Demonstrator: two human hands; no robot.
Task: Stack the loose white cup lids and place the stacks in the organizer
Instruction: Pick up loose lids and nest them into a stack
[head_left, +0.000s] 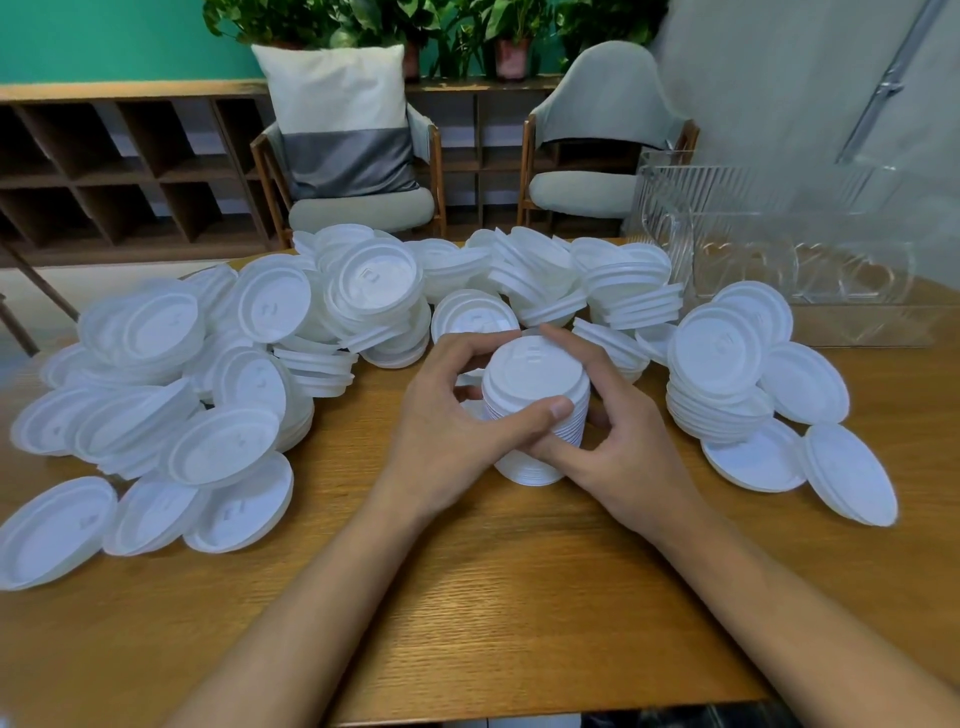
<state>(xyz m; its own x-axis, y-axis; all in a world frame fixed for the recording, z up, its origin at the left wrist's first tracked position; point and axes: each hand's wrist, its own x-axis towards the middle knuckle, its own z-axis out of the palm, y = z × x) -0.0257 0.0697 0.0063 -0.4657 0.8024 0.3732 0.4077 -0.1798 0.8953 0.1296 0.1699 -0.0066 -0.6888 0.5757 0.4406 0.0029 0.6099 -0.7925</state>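
Observation:
A tall stack of white cup lids (535, 374) stands upright on the wooden table (467, 597) at the centre. My left hand (452, 415) wraps its left side, thumb across the front. My right hand (618, 431) cups the right side, fingers curled behind and under it. Loose white lids (208, 384) lie heaped across the left and back of the table. A shorter stack of lids (719, 384) sits to the right. The clear plastic organizer (779, 249) stands at the back right, and I see no lids inside it.
Single lids (852, 473) lie flat near the right edge. Two chairs (597, 156) and a cushion (337, 119) stand beyond the far edge, with wooden shelving and potted plants behind. The table's front edge runs close below my forearms.

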